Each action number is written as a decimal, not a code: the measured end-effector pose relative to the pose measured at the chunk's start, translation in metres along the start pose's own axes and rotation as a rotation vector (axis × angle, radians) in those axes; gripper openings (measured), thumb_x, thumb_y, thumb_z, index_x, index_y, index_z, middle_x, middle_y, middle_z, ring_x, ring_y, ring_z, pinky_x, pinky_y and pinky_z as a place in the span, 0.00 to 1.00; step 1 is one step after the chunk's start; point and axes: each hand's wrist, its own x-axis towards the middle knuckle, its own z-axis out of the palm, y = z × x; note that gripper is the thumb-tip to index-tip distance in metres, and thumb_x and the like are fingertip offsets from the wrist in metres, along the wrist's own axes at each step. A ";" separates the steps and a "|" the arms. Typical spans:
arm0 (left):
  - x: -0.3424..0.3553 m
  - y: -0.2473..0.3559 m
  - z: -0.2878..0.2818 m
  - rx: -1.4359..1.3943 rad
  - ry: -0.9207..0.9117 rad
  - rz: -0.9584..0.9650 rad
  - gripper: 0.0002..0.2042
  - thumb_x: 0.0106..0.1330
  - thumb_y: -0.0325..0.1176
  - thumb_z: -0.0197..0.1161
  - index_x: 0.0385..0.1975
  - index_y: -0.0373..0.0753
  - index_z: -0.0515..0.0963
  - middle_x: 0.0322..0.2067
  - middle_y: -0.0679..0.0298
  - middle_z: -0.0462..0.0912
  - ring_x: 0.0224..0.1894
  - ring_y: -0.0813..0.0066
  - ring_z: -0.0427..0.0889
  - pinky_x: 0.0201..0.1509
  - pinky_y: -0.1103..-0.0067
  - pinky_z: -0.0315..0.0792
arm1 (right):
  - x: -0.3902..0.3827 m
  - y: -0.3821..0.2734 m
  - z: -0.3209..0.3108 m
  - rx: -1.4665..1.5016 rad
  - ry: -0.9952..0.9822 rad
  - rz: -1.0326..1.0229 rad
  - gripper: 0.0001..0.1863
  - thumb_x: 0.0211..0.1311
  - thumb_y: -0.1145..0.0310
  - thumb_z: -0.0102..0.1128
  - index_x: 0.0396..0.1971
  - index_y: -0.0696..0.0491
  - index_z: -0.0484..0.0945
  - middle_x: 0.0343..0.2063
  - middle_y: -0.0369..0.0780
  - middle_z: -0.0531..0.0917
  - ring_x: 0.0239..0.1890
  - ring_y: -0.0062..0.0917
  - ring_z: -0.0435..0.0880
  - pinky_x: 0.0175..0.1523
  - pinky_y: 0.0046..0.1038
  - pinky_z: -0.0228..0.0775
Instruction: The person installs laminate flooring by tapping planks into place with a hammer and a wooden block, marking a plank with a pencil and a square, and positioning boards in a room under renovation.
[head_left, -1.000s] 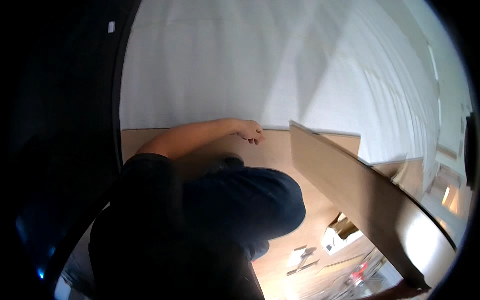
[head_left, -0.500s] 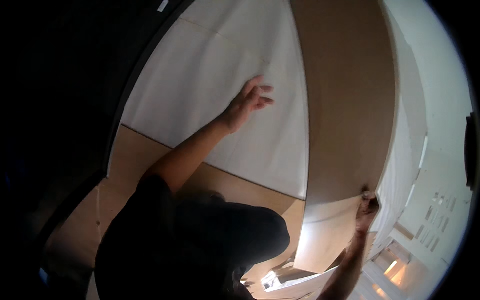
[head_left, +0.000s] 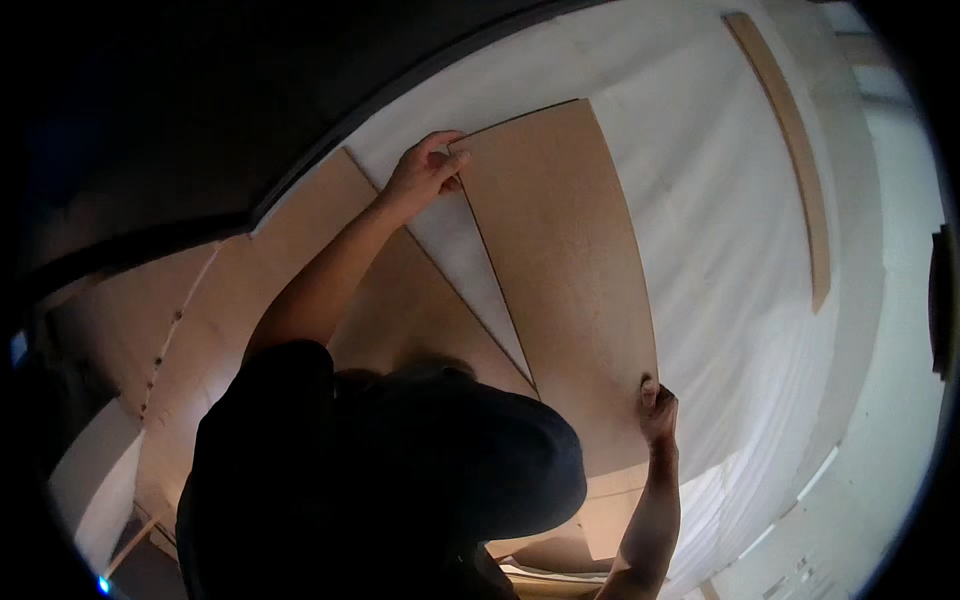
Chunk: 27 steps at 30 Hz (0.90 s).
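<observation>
A light-brown wood plank, like a floorboard, lies at a slant over a white sheet. My left hand grips its far left corner, thumb on top and fingers at the edge. On the plank's near right edge, my right hand is closed with the thumb on its upper face. Between the plank and the laid boards on the left, a narrow wedge of the white sheet shows. The plank's near left corner meets the edge of those boards. Its near end is partly hidden behind a dark cap shape.
A narrow wood strip lies on the sheet at the far right. A pale wall rises on the right. Something large and dark fills the upper left. A dark cap blocks the lower middle.
The plank has swung from upright to a slant, and more sheet shows to its right. My left hand, open over the sheet before, has closed on the plank's corner. My right hand still holds the edge.
</observation>
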 end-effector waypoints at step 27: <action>-0.028 -0.068 -0.095 0.873 0.165 -0.278 0.23 0.80 0.52 0.48 0.39 0.36 0.80 0.21 0.63 0.81 0.24 0.75 0.81 0.33 0.73 0.76 | 0.175 -0.048 0.149 -0.225 -0.326 -0.038 0.46 0.69 0.30 0.50 0.45 0.68 0.82 0.36 0.59 0.86 0.47 0.41 0.86 0.54 0.39 0.75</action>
